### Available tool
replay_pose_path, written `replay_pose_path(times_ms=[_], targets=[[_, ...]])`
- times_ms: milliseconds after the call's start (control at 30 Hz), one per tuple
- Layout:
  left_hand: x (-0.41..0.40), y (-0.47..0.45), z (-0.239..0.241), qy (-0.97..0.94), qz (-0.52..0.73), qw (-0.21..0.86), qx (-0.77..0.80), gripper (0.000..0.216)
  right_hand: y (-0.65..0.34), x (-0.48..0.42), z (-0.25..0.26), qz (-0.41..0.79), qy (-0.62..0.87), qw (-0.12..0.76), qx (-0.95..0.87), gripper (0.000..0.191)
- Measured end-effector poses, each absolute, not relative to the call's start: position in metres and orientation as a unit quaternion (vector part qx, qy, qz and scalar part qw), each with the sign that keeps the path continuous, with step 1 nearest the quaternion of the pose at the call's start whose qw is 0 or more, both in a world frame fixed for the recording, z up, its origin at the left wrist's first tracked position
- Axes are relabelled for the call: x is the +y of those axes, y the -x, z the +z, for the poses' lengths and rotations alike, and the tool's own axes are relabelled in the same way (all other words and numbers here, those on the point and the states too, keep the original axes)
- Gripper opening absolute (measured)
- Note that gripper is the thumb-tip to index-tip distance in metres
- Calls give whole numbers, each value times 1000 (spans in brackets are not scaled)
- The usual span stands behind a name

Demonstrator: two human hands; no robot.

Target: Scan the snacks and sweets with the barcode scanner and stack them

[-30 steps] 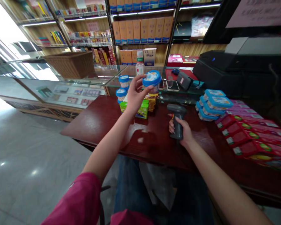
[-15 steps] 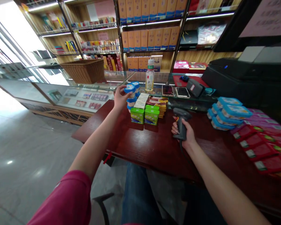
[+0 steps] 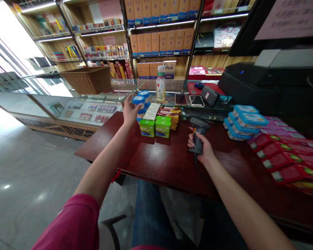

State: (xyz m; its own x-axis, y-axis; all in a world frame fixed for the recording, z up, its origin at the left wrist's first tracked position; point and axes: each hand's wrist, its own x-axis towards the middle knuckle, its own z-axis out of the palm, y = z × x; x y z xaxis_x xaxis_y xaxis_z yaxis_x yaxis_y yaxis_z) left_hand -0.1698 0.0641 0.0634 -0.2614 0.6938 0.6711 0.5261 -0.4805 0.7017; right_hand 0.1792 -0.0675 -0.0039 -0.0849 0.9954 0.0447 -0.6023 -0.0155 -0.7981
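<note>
My left hand is at the back left of the stacked goods, its fingers apart beside a small tub with a blue lid. The thumb crosses in front of the tub, which sits on top of others like it. My right hand grips a dark barcode scanner by its handle, and a cord hangs from the scanner's base. Between the hands stand green boxes, a row of white-topped packs and a stack of brown and yellow packets.
A drink bottle and a phone rest on the glass counter behind. Blue-lidded containers and red packs are piled on the right of the dark wooden desk. A wicker basket stands back left.
The left fingers have spread and come off the top of the tub, which stays on its stack. The right hand still holds the scanner. The view has shifted slightly right.
</note>
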Motion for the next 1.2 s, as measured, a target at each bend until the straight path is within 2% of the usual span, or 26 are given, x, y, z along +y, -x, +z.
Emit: replay_pose_path(times_ms=[100,233,367,500,633,733,933,1100,1200], targets=[[39,145,74,-627,586,-61,510,65,-198,-82,2,621,305,636,-344,44],[6,69,89,-726,530,-97,427,56,-238,-108,7,572,322,672,-342,47],[-11,-40,88,-822,455,-50,340,52,-279,-137,4,502,356,715,-332,38],[-5,-146,68,-871,395,25,292,62,-303,-163,-1,457,392,731,-320,42],[12,-221,45,-864,391,95,303,69,-310,-172,-4,441,388,754,-294,50],[23,-251,36,-841,412,138,323,60,-310,-171,-7,438,389,759,-285,52],[33,-256,30,-724,530,333,290,26,-310,-170,-6,445,375,762,-285,50],[13,-205,20,-529,546,592,266,23,-309,-174,0,476,352,753,-286,47],[-5,-161,12,-425,523,696,247,20,-303,-171,3,527,344,712,-310,45]])
